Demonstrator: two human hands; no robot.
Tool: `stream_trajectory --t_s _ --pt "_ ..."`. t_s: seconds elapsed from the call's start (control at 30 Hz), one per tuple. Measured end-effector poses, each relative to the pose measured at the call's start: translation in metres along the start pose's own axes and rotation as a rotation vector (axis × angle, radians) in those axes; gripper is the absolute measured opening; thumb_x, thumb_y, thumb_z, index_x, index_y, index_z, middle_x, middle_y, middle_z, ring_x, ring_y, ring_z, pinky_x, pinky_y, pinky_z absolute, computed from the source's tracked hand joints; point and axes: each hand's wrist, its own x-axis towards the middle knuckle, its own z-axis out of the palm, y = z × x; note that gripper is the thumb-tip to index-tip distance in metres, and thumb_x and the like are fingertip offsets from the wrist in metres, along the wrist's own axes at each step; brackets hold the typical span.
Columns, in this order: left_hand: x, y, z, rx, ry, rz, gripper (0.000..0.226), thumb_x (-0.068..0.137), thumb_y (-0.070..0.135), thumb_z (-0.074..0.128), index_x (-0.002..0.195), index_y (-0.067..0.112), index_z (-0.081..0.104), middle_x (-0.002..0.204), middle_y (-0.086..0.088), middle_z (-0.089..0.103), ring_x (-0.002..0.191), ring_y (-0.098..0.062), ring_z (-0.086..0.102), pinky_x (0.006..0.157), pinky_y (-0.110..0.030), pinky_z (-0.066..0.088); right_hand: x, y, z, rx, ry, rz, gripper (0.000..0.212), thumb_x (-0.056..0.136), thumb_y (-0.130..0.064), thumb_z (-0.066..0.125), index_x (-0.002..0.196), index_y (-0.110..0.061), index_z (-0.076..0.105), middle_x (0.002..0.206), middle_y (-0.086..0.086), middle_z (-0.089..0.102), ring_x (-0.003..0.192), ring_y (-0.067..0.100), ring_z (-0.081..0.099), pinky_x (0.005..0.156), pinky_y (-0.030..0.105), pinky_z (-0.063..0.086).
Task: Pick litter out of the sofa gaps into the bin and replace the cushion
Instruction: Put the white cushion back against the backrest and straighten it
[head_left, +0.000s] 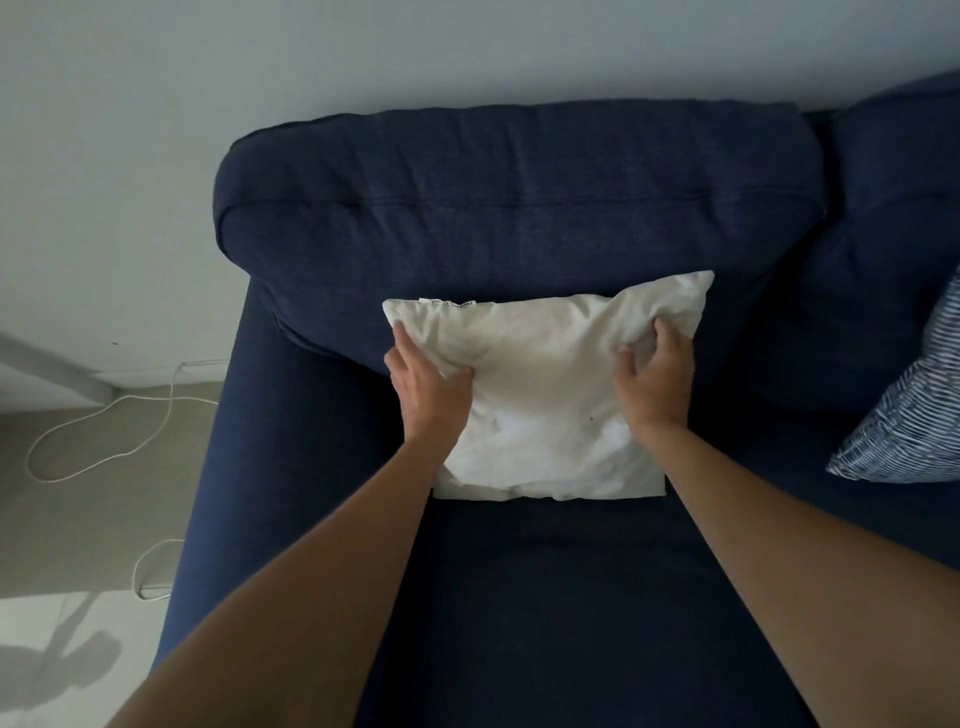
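Head view: white cushion (545, 384) propped at sofa (519, 597) seat's back edge, pinched by left hand (428, 387) and right hand (655, 382), fingers seemingly bunching fabric.

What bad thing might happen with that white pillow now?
1. The white cushion leans on the backrest and looks thin and floppy; once the left hand and right hand let go, it may slump flat onto the seat.
2. No bin is in view, and the cushion covers the back gap, so leftover litter there might get hidden.
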Motion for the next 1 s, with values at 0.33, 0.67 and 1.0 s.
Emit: stream_trajectory --t_s 0.33,0.67,1.0 --pt "-0.017 -0.003 0.023 0.473 -0.061 0.473 0.062 0.089 0.041 0.058 0.144 0.023 0.036 0.152 -0.010 0.030 0.137 -0.028 0.034 0.105 -0.043 0.039 -0.006 0.006 0.004 -0.324 -0.215 -0.255 0.097 0.081 -0.046 0.067 0.152 -0.014 0.010 0.160 0.018 0.005 0.148 0.031 0.006 0.119 0.048 0.013" --pt "0.009 0.016 0.033 0.466 -0.341 0.322 0.115 0.073 0.052 0.074 0.152 0.032 -0.006 0.157 -0.021 -0.020 0.148 -0.034 -0.009 0.119 -0.050 0.013 0.018 0.004 0.005 -0.394 -0.483 -0.189 0.126 0.073 -0.040 0.077 0.149 -0.014 -0.020 0.154 0.017 -0.032 0.145 0.028 -0.025 0.120 0.044 -0.002" --pt "0.016 0.009 0.035 0.467 -0.450 0.270 0.114 0.075 0.052 0.072 0.150 0.036 -0.013 0.156 -0.015 -0.028 0.148 -0.027 -0.017 0.119 -0.050 0.015 0.018 0.009 0.003 -0.346 -0.576 -0.096 0.124 0.076 -0.027 0.077 0.148 -0.021 -0.024 0.154 0.007 -0.034 0.146 0.021 -0.024 0.121 0.041 0.001"
